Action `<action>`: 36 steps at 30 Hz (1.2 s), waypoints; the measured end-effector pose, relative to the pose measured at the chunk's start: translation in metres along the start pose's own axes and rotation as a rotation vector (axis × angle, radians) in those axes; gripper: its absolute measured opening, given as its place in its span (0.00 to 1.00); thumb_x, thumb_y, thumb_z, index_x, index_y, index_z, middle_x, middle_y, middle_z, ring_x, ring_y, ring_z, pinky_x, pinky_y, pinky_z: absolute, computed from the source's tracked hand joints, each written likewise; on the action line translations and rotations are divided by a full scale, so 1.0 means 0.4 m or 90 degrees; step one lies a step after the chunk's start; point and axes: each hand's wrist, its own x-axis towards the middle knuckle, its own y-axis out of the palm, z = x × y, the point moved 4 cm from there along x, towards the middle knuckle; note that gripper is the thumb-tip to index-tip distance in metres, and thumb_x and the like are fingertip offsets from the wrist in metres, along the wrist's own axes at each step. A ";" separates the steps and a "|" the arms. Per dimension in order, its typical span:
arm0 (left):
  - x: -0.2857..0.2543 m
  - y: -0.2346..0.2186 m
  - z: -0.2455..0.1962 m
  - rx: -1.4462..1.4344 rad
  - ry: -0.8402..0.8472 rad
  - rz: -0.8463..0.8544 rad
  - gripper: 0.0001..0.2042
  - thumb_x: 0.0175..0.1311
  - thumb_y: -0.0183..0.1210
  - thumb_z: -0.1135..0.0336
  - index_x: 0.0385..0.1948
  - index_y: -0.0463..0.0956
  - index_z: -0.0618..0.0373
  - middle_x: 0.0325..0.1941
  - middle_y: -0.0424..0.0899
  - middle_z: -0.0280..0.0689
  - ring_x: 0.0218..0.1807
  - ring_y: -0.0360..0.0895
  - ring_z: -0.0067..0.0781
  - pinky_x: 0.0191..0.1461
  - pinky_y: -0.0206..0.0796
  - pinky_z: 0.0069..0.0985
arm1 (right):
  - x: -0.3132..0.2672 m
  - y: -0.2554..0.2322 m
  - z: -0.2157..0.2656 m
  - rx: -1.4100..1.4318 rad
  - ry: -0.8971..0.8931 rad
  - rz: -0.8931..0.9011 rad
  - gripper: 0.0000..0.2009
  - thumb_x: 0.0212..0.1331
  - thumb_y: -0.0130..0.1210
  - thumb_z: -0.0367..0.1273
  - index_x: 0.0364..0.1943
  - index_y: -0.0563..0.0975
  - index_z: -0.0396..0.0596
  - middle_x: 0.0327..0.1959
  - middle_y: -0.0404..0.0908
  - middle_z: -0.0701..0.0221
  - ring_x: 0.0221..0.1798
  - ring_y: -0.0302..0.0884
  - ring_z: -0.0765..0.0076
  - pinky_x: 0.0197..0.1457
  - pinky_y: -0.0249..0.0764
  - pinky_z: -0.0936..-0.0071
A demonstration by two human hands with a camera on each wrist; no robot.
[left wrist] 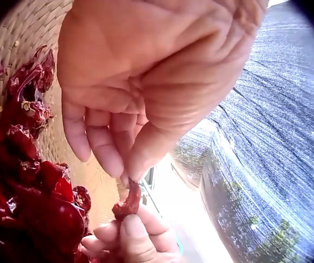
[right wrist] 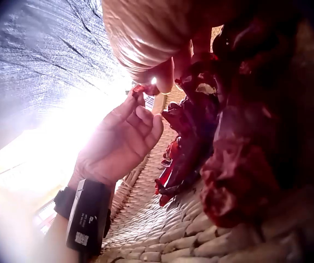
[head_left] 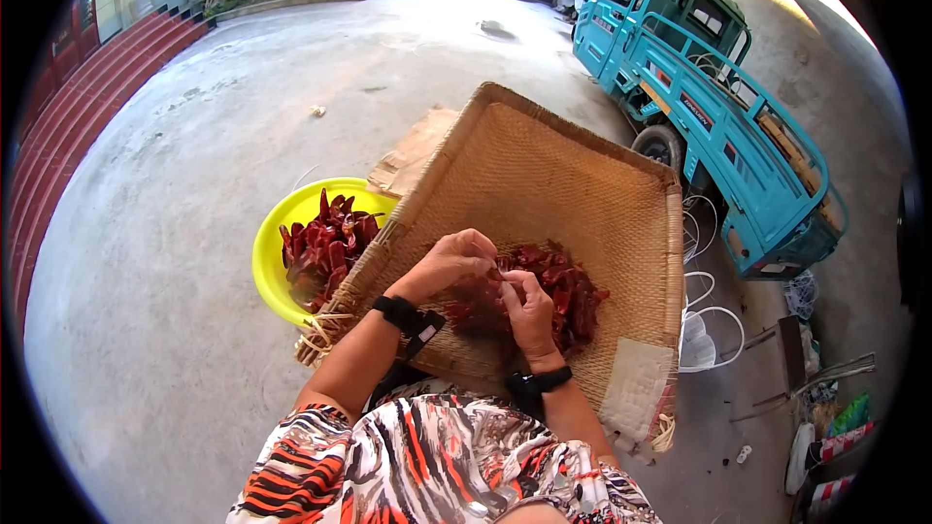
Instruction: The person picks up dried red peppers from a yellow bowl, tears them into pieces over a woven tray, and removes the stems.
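A dried red chili [left wrist: 128, 204] stretches between both hands over a woven basket [head_left: 553, 160]. The left hand [head_left: 447, 264] pinches its narrow end between thumb and fingers, as the left wrist view shows. Its other end is held under the thumb of the right hand [head_left: 530, 315]. Just below the hands lies a heap of dried red chilies [head_left: 573, 296], glossy and wrinkled, partly covered by the hands in the head view. In the right wrist view, more dried chilies [right wrist: 187, 139] lie close to the right hand, the nearest ones dark.
Left of the basket, a yellow basin [head_left: 265, 267] holds more dried chilies [head_left: 328, 247]. A cardboard piece [head_left: 413, 150] lies behind it, partly under the basket. Farther right stands a turquoise cargo tricycle [head_left: 718, 136], with white cords [head_left: 714, 311] on the concrete below.
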 end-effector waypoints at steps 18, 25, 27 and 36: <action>-0.016 -0.019 0.031 -0.059 -0.087 0.060 0.11 0.62 0.64 0.72 0.45 0.75 0.57 0.37 0.83 0.31 0.38 0.78 0.17 0.44 0.71 0.16 | 0.001 0.024 0.042 -0.066 -0.047 0.061 0.10 0.59 0.60 0.30 0.44 0.78 0.45 0.38 0.82 0.61 0.41 0.81 0.56 0.46 0.75 0.66; -0.021 -0.016 0.026 -0.047 -0.104 -0.003 0.12 0.61 0.65 0.70 0.44 0.75 0.56 0.36 0.84 0.31 0.35 0.78 0.17 0.39 0.72 0.15 | -0.002 0.025 0.031 -0.031 -0.019 0.035 0.10 0.60 0.59 0.27 0.46 0.77 0.44 0.40 0.83 0.63 0.43 0.83 0.63 0.48 0.76 0.70; -0.024 -0.014 0.016 -0.044 -0.112 -0.003 0.14 0.60 0.65 0.70 0.46 0.74 0.58 0.37 0.83 0.32 0.37 0.79 0.19 0.40 0.73 0.17 | -0.001 0.024 0.035 -0.021 -0.016 0.036 0.11 0.60 0.59 0.27 0.46 0.77 0.44 0.40 0.83 0.63 0.43 0.83 0.64 0.48 0.76 0.70; -0.018 0.011 -0.012 -0.052 -0.060 0.003 0.10 0.65 0.61 0.73 0.44 0.73 0.60 0.37 0.82 0.35 0.35 0.80 0.20 0.39 0.75 0.17 | 0.002 0.023 -0.002 0.067 0.010 0.017 0.10 0.64 0.57 0.27 0.48 0.77 0.42 0.40 0.83 0.68 0.41 0.80 0.77 0.43 0.78 0.77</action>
